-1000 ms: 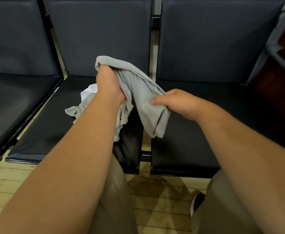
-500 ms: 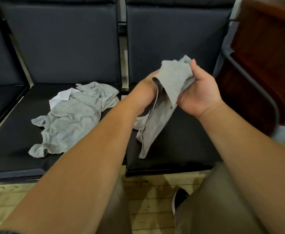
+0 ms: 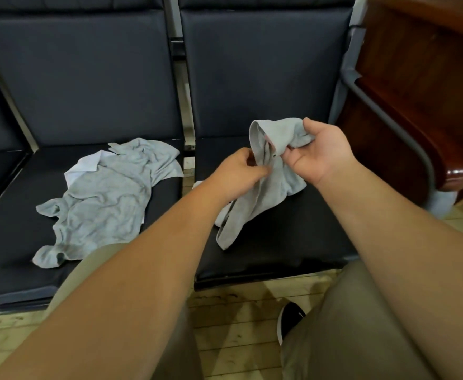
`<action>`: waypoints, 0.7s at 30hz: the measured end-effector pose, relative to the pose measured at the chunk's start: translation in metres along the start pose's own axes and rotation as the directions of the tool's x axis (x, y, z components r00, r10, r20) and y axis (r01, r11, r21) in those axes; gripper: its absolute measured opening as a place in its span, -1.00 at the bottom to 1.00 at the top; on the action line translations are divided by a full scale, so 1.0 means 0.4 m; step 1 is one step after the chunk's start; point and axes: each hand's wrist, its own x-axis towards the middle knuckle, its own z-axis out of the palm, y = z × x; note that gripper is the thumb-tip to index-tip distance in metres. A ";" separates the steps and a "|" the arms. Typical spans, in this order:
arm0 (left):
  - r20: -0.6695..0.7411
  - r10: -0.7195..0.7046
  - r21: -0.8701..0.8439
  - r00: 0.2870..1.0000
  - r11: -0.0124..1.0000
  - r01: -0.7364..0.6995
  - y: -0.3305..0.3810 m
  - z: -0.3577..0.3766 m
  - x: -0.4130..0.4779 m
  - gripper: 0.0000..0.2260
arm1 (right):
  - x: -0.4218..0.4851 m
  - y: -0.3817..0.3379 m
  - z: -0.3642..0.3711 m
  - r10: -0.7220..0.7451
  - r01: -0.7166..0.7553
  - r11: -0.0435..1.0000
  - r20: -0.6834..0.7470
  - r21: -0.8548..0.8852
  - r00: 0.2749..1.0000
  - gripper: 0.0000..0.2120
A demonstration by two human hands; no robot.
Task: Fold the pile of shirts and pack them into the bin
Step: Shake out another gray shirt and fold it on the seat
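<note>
Gray shirt (image 3: 279,182) hangs bunched between our hands, low over the right-hand seat (image 3: 293,242). Our right hand (image 3: 321,154) curls its fingers round the upper fold, and our left hand (image 3: 238,174) pinches the cloth just below. Bare cushion shows around it. A crumpled pile of shirts (image 3: 107,198) lies on the neighbouring seat (image 3: 11,215) to the left, reaching that cushion's right edge. Dark wooden furniture (image 3: 417,78) stands close on the right.

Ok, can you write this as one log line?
left hand and right hand grip grey shirt | pile: on seat | folded: no
</note>
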 end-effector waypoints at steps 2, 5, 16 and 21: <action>-0.115 0.002 -0.036 0.993 0.999 -0.006 -0.017 0.008 0.015 -0.82 | -0.002 0.003 0.005 -0.021 0.020 0.998 0.004 0.060 1.000 -0.63; -0.173 -0.110 -0.247 0.979 0.967 0.065 -0.010 0.000 0.021 -0.82 | -0.010 -0.005 0.008 -0.067 0.073 0.946 -0.030 0.317 0.997 -0.67; 0.114 0.088 -0.245 0.990 0.968 -0.057 0.019 -0.039 -0.029 -0.77 | 0.036 0.028 -0.037 -0.173 -0.102 0.058 -0.111 -0.993 0.979 -0.13; 0.169 0.094 -0.170 0.981 0.983 -0.065 0.031 -0.064 -0.044 -0.78 | 0.034 0.040 -0.037 0.065 0.079 -0.206 0.067 -0.975 0.996 -0.41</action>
